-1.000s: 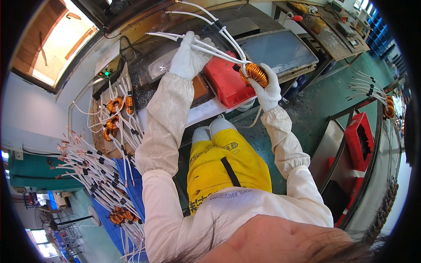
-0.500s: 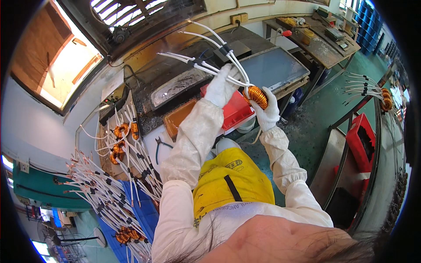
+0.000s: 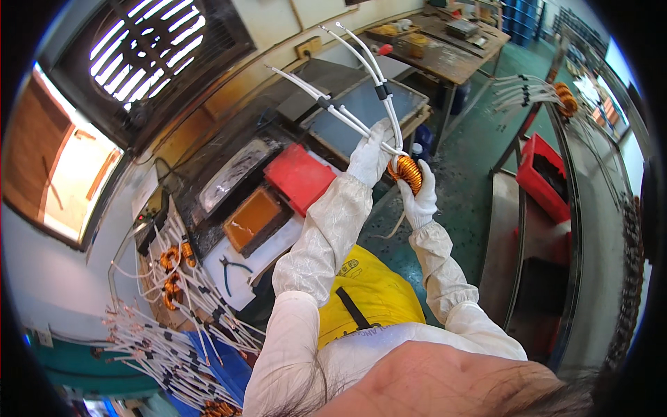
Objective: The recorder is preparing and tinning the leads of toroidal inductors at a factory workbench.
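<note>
A copper-wound ring coil (image 3: 406,174) is held up in front of me, with long white-sleeved leads (image 3: 389,111) rising from it. The leads carry black bands and end in bare tips. My right hand (image 3: 420,199), in a white glove, is closed around the coil's right side. My left hand (image 3: 368,158), gloved too, grips the leads just above the coil; some of its fingers are hidden behind them. Beyond my hands lies a flat grey-blue tray (image 3: 347,115) on the bench.
To the left are a red box (image 3: 299,179), an amber-filled tray (image 3: 251,221), a pan of silvery material (image 3: 233,177) and pliers (image 3: 226,274). More coils (image 3: 171,288) with white leads pile up there. A metal rack with a red bin (image 3: 542,177) stands right; another coil (image 3: 566,99) rests on it.
My view and body have turned to the right, so the bench has shifted left in the picture. Both hands keep hold of the coil and its leads, which now stand more upright.
</note>
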Demonstrator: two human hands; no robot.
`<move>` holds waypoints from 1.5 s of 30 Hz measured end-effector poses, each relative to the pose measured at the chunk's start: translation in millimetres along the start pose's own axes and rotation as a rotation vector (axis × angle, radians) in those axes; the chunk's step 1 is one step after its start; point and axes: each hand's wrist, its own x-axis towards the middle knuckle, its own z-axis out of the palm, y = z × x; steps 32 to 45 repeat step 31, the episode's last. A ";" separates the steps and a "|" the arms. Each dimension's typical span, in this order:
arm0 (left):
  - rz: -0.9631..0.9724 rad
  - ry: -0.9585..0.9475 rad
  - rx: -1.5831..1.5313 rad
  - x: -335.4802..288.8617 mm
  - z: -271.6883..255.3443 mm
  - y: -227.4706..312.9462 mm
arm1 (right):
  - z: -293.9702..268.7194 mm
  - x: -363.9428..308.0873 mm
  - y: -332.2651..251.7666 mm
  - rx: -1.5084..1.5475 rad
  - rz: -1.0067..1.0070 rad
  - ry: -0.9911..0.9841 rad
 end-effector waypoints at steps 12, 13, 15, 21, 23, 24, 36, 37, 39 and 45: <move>-0.134 -0.163 0.137 3.8 7.0 -122.5 | -87.0 9.2 59.1 0.203 0.476 -0.119; -0.169 -0.157 0.184 -0.1 15.8 -133.4 | -101.2 18.6 84.0 0.332 0.507 -0.073; -0.228 -0.134 0.201 -12.5 18.8 -139.3 | -105.1 30.2 74.0 0.541 0.568 -0.051; -0.266 -0.167 0.278 -25.5 10.6 -160.9 | -88.9 30.8 84.2 1.058 0.725 -0.090; -0.318 -0.139 0.301 -33.2 12.3 -167.7 | -88.3 23.9 91.2 1.109 0.814 -0.044; -0.341 -0.106 0.326 -35.1 13.3 -172.3 | -90.6 21.0 100.0 1.106 0.817 -0.084; -0.397 -0.106 0.403 -35.1 -25.0 -191.5 | -84.8 -0.5 114.2 1.185 0.838 -0.222; -0.397 -0.106 0.403 -35.1 -25.0 -191.5 | -84.8 -0.5 114.2 1.185 0.838 -0.222; -0.397 -0.106 0.403 -35.1 -25.0 -191.5 | -84.8 -0.5 114.2 1.185 0.838 -0.222; -0.397 -0.106 0.403 -35.1 -25.0 -191.5 | -84.8 -0.5 114.2 1.185 0.838 -0.222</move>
